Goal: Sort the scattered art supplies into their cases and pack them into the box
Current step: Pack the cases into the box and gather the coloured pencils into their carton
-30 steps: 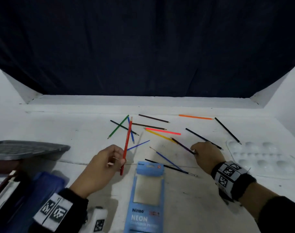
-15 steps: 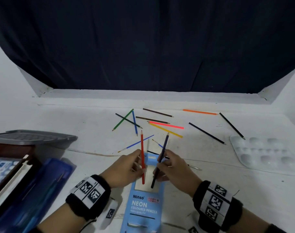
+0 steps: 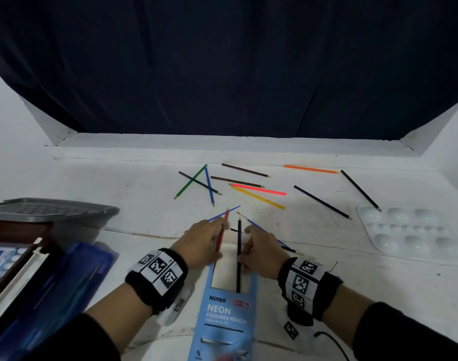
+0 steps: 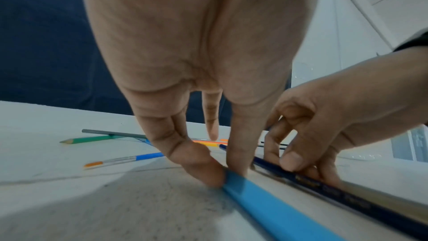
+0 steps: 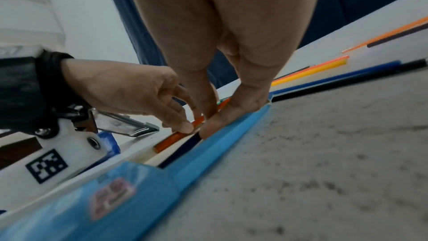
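The pencil case (image 3: 229, 306) (a light blue card sleeve) lies flat on the near middle of the table (image 3: 118, 178). The left hand (image 3: 199, 243) pinches a red pencil (image 3: 221, 237) at the sleeve's far left corner; the right hand (image 3: 261, 252) pinches a dark blue pencil (image 3: 239, 256), its lower end inside the sleeve. Other pencils (image 3: 258, 197) lie scattered farther back.

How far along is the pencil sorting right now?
Barely started. In hand: the left hand slides a red pencil and the right hand a dark blue pencil into the Ninso pencil case. Left: the other pencils, brushes and palette.
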Tool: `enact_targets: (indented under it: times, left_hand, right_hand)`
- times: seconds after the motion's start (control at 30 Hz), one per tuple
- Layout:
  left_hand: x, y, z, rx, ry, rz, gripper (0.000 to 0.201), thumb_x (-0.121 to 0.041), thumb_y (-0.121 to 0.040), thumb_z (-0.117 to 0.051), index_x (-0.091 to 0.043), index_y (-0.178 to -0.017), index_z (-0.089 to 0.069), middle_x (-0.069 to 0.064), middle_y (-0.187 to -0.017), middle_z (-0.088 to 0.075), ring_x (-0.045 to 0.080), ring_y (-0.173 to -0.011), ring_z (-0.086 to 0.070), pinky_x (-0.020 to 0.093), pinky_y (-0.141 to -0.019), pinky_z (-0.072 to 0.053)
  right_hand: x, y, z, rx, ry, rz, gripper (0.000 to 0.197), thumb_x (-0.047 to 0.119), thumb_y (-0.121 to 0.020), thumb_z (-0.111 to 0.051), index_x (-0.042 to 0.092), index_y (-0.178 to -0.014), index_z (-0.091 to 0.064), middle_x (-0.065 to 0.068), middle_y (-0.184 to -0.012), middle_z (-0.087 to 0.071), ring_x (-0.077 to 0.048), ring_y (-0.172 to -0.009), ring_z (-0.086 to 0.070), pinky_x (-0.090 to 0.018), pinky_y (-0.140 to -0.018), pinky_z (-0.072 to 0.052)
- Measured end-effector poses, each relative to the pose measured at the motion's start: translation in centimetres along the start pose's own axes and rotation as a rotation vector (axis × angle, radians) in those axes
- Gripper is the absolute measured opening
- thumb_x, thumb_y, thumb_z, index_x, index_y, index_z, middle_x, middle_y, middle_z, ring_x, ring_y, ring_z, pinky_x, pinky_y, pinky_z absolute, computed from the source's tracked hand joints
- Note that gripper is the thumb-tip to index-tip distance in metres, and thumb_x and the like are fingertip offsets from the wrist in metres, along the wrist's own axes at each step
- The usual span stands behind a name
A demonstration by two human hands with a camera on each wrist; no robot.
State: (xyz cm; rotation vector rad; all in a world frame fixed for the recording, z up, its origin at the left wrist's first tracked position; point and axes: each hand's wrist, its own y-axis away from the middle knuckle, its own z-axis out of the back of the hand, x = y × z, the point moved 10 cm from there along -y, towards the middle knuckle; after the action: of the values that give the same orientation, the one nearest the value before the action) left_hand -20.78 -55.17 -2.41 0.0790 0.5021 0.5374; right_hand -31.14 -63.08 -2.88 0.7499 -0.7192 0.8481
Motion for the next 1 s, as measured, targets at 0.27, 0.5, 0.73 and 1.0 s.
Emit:
enact_targets:
  times: [0.27, 0.5, 0.73, 1.0]
  left_hand:
    - [1.6, 3.3, -0.1, -0.031, 0.177, 0.021, 0.059, -0.028, -0.075, -0.085, -0.033, -0.123, -0.050, -0.007, -0.094, -0.065, 0.007, -0.077, -0.065, 0.014, -0.065, -0.050]
    - [2.0, 5.6, -0.3, -0.023, 0.188, -0.044, 0.058, -0.015, -0.079, -0.080, -0.026, -0.131, -0.056, -0.006, -0.113, -0.061, 0.008, -0.092, -0.065, 0.020, -0.084, -0.052]
    - [1.2, 3.3, 0.1, -0.063, -0.232, -0.195, 0.059, -0.035, -0.096, -0.027, -0.014, -0.150, -0.038, 0.005, -0.156, -0.037, 0.025, -0.141, -0.037, 0.050, -0.108, -0.041]
    - [1.7, 4.6, -2.3, 0.133, -0.457, -0.212, 0.062, -0.045, -0.103, -0.035, -0.019, -0.157, -0.019, -0.004, -0.166, -0.012, 0.010, -0.152, -0.009, 0.038, -0.118, -0.023]
  right_hand:
    - [2.5, 0.2, -1.7, 0.010, 0.378, 0.193, 0.039, 0.018, -0.086, -0.071, 0.009, -0.124, -0.065, -0.008, -0.118, -0.066, -0.021, -0.110, -0.060, -0.025, -0.096, -0.047]
    - [4.2, 1.6, -5.6, 0.161, 0.489, 0.371, 0.031, 0.022, -0.084, -0.073, 0.009, -0.113, -0.069, -0.008, -0.110, -0.065, -0.015, -0.091, -0.056, -0.018, -0.076, -0.040]
    - [4.2, 2.8, -5.7, 0.150, 0.704, 0.417, 0.054, 0.030, -0.092, -0.061, 0.018, -0.142, -0.046, -0.002, -0.148, -0.039, -0.022, -0.135, -0.033, -0.039, -0.110, -0.033]
    - [3.8, 3.7, -6.6, 0.134, 0.861, 0.488, 0.041, 0.033, -0.094, -0.056, 0.012, -0.128, -0.053, -0.005, -0.128, -0.054, -0.025, -0.122, -0.045, -0.041, -0.096, -0.045]
